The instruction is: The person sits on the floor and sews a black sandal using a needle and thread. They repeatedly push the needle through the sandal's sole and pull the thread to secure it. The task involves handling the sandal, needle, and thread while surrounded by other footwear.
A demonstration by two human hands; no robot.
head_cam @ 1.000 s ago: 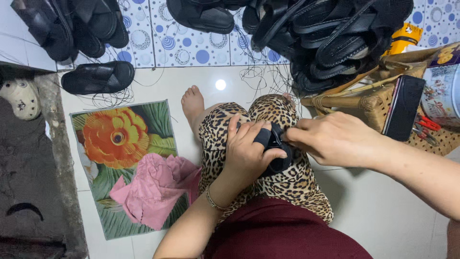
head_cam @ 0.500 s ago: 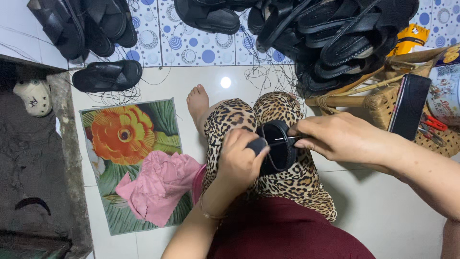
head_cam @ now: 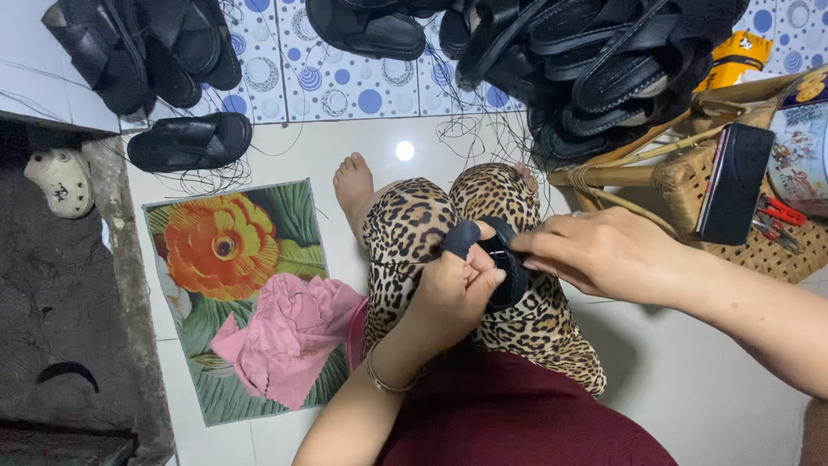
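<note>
I sit on a tiled floor with my legs in leopard-print trousers (head_cam: 414, 233). My left hand (head_cam: 453, 289) grips a black sandal piece (head_cam: 504, 263) over my lap, thumb pressed on its strap end. My right hand (head_cam: 599, 250) pinches the same black piece from the right side, fingers closed at its edge. A thin dark thread (head_cam: 401, 263) runs left from the piece across my knee. What the right fingertips hold beyond the piece is too small to tell.
A heap of black sandals (head_cam: 595, 60) lies ahead at the top, with more (head_cam: 147, 52) at the upper left. A single black sandal (head_cam: 190, 142) rests by a floral mat (head_cam: 224, 259) carrying a pink cloth (head_cam: 289, 336). A wicker basket (head_cam: 690, 185) with a black phone (head_cam: 733, 181) stands right.
Both hands have shifted slightly right and lower over the lap, still on the black piece. The left thumb now sits on the strap end.
</note>
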